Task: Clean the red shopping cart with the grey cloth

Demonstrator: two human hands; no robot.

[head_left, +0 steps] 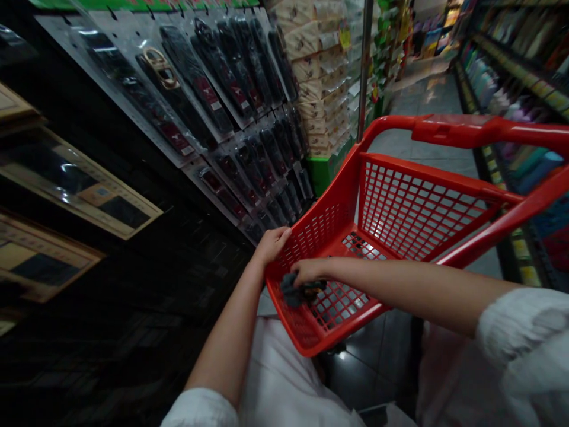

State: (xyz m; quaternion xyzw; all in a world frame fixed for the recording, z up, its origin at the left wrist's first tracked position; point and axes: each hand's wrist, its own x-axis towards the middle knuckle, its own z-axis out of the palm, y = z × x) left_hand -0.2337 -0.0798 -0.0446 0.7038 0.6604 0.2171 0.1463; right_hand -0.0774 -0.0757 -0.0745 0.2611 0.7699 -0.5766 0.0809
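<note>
A red shopping cart with lattice walls stands in front of me, its handle toward the upper right. My left hand is closed on the near left corner of the basket rim. Reaching down inside the basket, my right hand grips a dark grey, blurred item near that same corner. Something black and yellowish lies right beside it; whether the two are joined is unclear. Part of the basket floor is hidden behind my right forearm.
Packaged belts hang in rows on a display at the left. Boxed goods sit on a dark shelf further left. Behind the cart, stacked beige packages rest on a green base. Stocked shelves line the right side of the tiled aisle.
</note>
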